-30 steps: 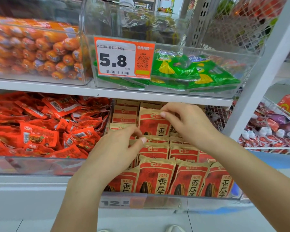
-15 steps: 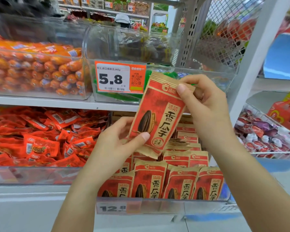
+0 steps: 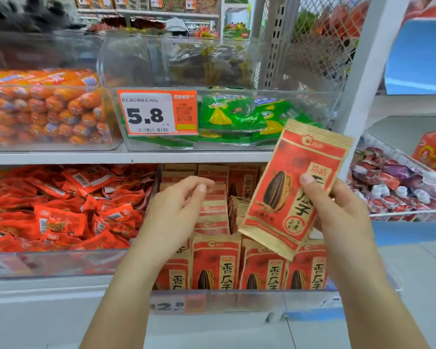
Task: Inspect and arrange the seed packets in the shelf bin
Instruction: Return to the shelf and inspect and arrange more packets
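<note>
Our right hand (image 3: 337, 210) holds one seed packet (image 3: 295, 187) up in front of the shelf. Our thumb lies across the front of it and our other fingers are tucked behind it. The packet is red and tan, with a big dark seed drawn on it, and it leans a little to the right. Our left hand (image 3: 174, 212) holds nothing. Its fingers are loosely bent, and it floats above the bin, apart from the raised packet.

Under both our hands is the clear shelf bin (image 3: 237, 298). More seed packets (image 3: 237, 268) of the same kind stand up in it in rows, one row behind the other. The raised packet hangs just above the right side of these rows.

To the left, another clear bin holds a pile of red snack bags (image 3: 61, 210). On the shelf above we see an orange price tag (image 3: 157, 112) that says 5.8, with green bags (image 3: 237, 117) behind it and orange sausages (image 3: 43, 109) to its left. On the far right is a wire basket (image 3: 398, 187) of small wrapped sweets.
</note>
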A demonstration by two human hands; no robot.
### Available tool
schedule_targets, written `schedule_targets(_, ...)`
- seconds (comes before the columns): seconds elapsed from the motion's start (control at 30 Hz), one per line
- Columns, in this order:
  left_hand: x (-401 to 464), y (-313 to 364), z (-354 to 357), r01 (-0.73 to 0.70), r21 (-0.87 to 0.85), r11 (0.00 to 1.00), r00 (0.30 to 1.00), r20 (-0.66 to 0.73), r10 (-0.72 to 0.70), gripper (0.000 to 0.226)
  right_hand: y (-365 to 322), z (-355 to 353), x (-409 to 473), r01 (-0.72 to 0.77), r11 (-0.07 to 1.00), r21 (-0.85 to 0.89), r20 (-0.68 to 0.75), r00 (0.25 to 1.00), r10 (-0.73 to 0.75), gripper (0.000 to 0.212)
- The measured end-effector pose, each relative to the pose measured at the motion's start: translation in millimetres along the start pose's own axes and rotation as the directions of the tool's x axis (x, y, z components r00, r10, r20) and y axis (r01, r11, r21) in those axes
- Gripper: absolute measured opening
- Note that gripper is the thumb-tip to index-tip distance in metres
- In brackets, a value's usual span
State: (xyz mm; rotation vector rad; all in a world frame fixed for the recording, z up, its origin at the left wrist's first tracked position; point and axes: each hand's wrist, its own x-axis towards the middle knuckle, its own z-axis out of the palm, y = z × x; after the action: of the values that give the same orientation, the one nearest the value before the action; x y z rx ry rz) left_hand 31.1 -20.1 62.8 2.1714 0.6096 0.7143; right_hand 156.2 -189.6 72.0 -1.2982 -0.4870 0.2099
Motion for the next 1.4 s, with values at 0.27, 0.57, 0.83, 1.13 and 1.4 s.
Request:
schedule_targets(0.27,70,-15,45,0.023,0.578,0.816,0.843,0.427,-0.326,0.049,18,-6,17,0.039,0.98,-0.194,0.015,0.999,-0.037,0.01)
schedule_targets(0.57,96,-27,61,-0.004,0.716,0.698,0.796,0.426,-0.431,0.041,10,-20,19,0.025,0.996,-0.089,0.025,0.999,-0.023,0.01)
schedule_targets(0.83,47,23,21,-0.163,0.619,0.768,0.766,0.571,-0.297,0.053,2,-28,18,0.033,0.999,-0.028,0.019,0.999,-0.033,0.013)
schedule_targets(1.13,8,40,13,-0.241,0.605,0.759,0.675,0.666,-0.316,0.051,1,-21,13,0.036,0.999,-0.036,0.045,0.998,-0.035,0.011)
schedule_targets(1.4,85,-18,36,-0.151,0.756,0.636,0.862,0.417,-0.29,0.062,3,-18,16,0.023,1.0,-0.016,0.017,1.0,-0.023,0.01)
